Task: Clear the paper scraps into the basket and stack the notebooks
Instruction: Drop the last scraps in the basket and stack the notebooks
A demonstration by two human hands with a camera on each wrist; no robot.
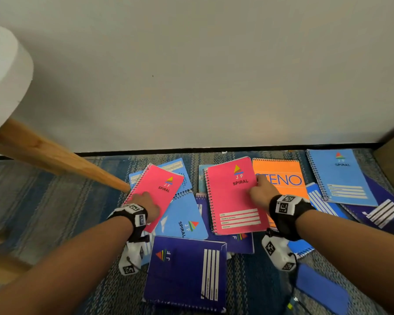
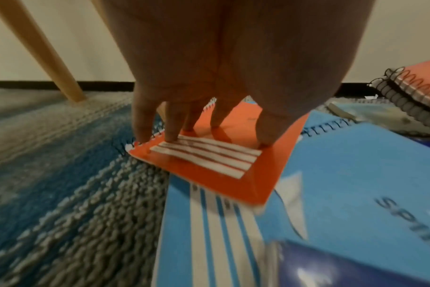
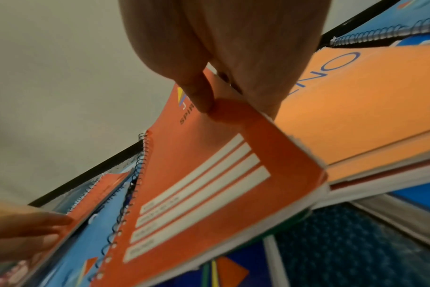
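Pink covers mark the two notebooks in hand, so the stacking step looks to be under way; no paper scraps and no basket show in any view. The right hand (image 1: 261, 192) pinches the right edge of the larger pink spiral notebook (image 1: 233, 196), thumb on the cover and fingers beneath, and the right wrist view shows that edge tilted up off the orange steno pad (image 1: 282, 178) beside it. The left hand (image 1: 146, 205) presses down with spread, straight fingertips (image 2: 171, 136) on the lower end of the smaller pink notebook (image 1: 156, 187), left of centre in the head view, near the tip of a wooden leg (image 1: 55, 155).

Next, I judge, one pink book must go squarely onto the other, wire bindings on the same side so the pile sits flat.

Both have glossy pink card covers, a wire spiral along the left edge, a sail logo over "JF SPIRAL" and white label stripes at the bottom. They lie on a blue striped carpet (image 1: 43, 201) in the lower half of the frame, overlapping light blue notebooks (image 1: 184, 219) and dark blue notebooks (image 1: 187, 269).
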